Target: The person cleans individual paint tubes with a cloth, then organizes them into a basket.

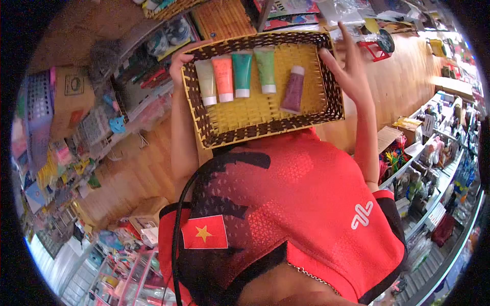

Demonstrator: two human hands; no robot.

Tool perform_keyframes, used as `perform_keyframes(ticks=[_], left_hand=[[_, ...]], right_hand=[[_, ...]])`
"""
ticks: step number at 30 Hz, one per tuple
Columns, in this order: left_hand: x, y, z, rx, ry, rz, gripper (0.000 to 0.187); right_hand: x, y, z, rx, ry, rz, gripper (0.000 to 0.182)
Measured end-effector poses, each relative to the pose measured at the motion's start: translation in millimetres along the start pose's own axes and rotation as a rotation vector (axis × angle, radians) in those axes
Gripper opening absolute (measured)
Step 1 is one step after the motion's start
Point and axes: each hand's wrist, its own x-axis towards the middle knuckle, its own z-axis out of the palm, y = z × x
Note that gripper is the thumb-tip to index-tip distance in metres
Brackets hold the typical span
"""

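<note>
My left hand [180,66] is closed on the left side of a brown and yellow woven basket [275,129], held up in front of my body. At the basket's right rim my right hand [352,74] is open, fingers apart, with the thumb by the upper right corner. Inside lie several small squeeze tubes with pale caps. A whitish tube [205,81], an orange tube [223,76], a teal tube [242,74] and a light green tube [265,69] form a row. Apart from them, a purple tube [293,91] lies tilted, its cap toward the top.
Wooden flooring [127,173] shows on both sides of me. Packed shelves [429,168] run along the right. On the left are a cardboard box [74,99] and shelves of packaged goods. A red stool-like object [375,51] stands beyond my right hand.
</note>
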Motion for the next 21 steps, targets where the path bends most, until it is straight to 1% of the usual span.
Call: perform_keyframes(ticks=[1, 3, 4, 5, 6, 7, 8, 9, 10, 11, 12, 13, 15, 16, 17, 18, 19, 21], left_hand=[[3.0, 1.0, 1.1, 0.008, -0.019, 0.002, 0.055], [14.5, 4.4, -0.1, -0.097, -0.039, -0.062, 0.054], [20.3, 3.7, -7.3, -0.076, -0.071, -0.093, 0.050], [21.0, 6.3, 10.4, -0.184, 0.024, -0.137, 0.046], [33.4, -16.1, -35.1, -0.069, 0.001, -0.047, 0.044], [38.7, 2.5, 0.6, -0.033, -0.111, -0.124, 0.046], [41.9, 8.5, 15.0, 0.085, -0.145, -0.165, 0.048], [47.9, 14.1, 23.8, 0.200, -0.171, -0.209, 0.050], [55.8, 21.3, 23.9, 0.210, -0.179, -0.205, 0.050], [60.3, 28.0, 28.8, 0.459, -0.183, -0.142, 0.046], [62.7, 34.0, 40.5, 0.703, -0.184, -0.085, 0.043], [61.7, 40.8, 49.4, 0.701, -0.190, -0.106, 0.043], [62.1, 60.3, 91.2, 1.098, -0.102, 0.136, 0.030], [61.2, 68.3, 112.1, 1.290, -0.147, 0.336, 0.026], [59.9, 77.0, 133.0, 1.473, -0.196, 0.556, 0.023], [55.3, 75.6, 154.3, 1.558, -0.271, 0.615, 0.024], [52.4, 64.9, 171.8, 1.548, -0.286, 0.603, 0.024], [48.0, 37.7, 202.2, 1.510, -0.838, 0.355, 0.029]], right_hand=[[-5.9, 25.9, 3.1, 0.198, -0.071, 0.112, 0.068], [-28.4, 53.9, 0.3, 0.510, -0.376, 0.643, 0.062], [-44.7, 63.5, 6.7, 0.704, -0.351, 0.717, 0.057], [-55.8, 61.8, 8.0, 0.903, -0.328, 0.773, 0.053], [-65.7, 59.2, 2.4, 0.928, -0.348, 0.882, 0.049], [-79.7, 77.5, 7.5, 1.018, -0.359, 0.969, 0.043], [-84.9, 55.8, 7.2, 1.043, -0.172, 0.995, 0.041], [-84.6, 45.7, 7.7, 1.054, -0.167, 0.969, 0.041], [-84.2, 36.2, 15.1, 1.154, -0.080, 0.918, 0.041], [-84.9, 31.8, 18.8, 1.253, 0.006, 0.868, 0.041], [-83.3, 40.4, 16.4, 1.274, -0.031, 0.824, 0.047], [-84.4, 44.1, 17.3, 1.280, -0.021, 0.843, 0.047], [-88.2, 44.0, 6.3, 1.176, 0.040, 0.961, 0.051], [-89.5, 42.2, 3.4, 1.177, 0.064, 0.994, 0.051], [-85.5, 37.3, 4.2, 1.190, 0.092, 0.930, 0.052], [-83.7, 33.4, 5.8, 1.200, 0.117, 0.863, 0.054], [-84.7, 31.0, 5.9, 1.199, 0.131, 0.879, 0.054], [-84.9, 28.8, 7.3, 1.239, 0.107, 0.870, 0.057]])
